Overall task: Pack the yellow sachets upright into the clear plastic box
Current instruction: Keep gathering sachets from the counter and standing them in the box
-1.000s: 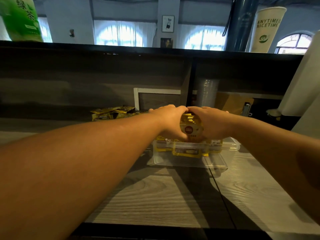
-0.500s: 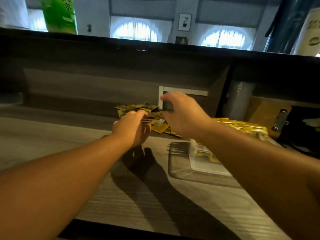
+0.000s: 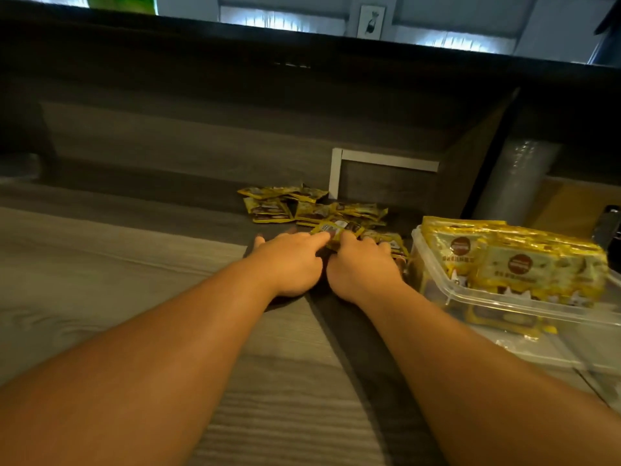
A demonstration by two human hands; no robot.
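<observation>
Both hands reach out over the grey bench (image 3: 117, 297) to a pile of loose sachets (image 3: 302, 206) lying flat by the back wall. The left hand (image 3: 289, 260) has its fingers (image 3: 316, 237) stretched out, and they touch a sachet (image 3: 336, 228) at the front of the pile. The right hand (image 3: 361, 267) is just beside it, with its fingers bent down onto the same sachets (I cannot tell if it really grips one). To the right sits the clear box (image 3: 437, 280), close to the right hand. Packed sachets (image 3: 510, 260) stand up in a row inside it, faces toward us.
</observation>
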